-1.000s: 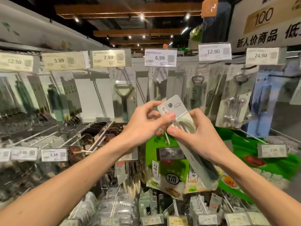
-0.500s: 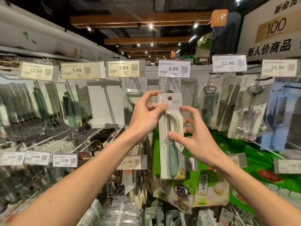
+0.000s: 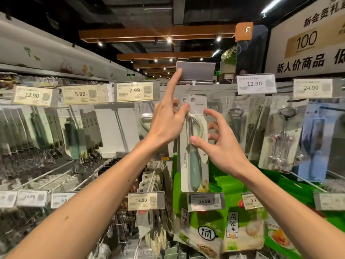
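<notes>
Head view: peeler pack point(image 3: 194, 165) above 15.90 tag point(image 3: 205, 201), right of 7.99 tag point(image 3: 137, 91)

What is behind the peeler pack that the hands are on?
Behind the peeler pack, green bags show at its lower end, and a pale back panel shows beside its top. Anything hanging directly behind it is covered by its card.

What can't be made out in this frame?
Head view.
The hook: hidden behind peeler pack and left hand; whether the pack hangs on it is unclear.
The price tag: flipped up, price unreadable.
The right hand: fingers partly behind the pack; grip unclear.
The goods at left: blurred.
</notes>
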Tool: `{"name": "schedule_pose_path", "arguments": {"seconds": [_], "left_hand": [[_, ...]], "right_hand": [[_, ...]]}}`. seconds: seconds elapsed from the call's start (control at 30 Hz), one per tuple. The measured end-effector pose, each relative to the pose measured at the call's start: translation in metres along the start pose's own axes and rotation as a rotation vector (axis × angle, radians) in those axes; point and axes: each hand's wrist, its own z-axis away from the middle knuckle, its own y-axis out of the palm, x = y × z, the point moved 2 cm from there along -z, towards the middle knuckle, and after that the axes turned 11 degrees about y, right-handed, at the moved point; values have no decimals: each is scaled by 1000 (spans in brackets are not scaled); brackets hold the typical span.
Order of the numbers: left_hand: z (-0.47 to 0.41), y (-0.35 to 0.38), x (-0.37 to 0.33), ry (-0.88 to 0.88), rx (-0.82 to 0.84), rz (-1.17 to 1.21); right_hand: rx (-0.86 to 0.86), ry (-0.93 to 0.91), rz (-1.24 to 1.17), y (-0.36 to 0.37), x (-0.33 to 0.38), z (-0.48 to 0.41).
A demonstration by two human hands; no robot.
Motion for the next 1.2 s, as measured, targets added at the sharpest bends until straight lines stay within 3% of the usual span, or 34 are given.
{"name": "schedule_pose_path", "arguments": {"seconds": [0.23, 0.53, 0.83, 1.03, 1.2], "left_hand": [[0, 7, 14, 56, 10, -133], [52, 33, 51, -276, -136, 4], [38, 27, 64, -348, -25, -18], [48, 7, 62, -387, 89, -146], [78, -38, 40, -376, 277, -235]], "right_hand": [[-5, 4, 42, -4, -3, -21], [-15, 40, 265, -1, -12, -42], [36, 92, 300, 6, -17, -47], [-38, 120, 350, 2, -30, -19], [-77, 92, 461, 15, -22, 33]]}}
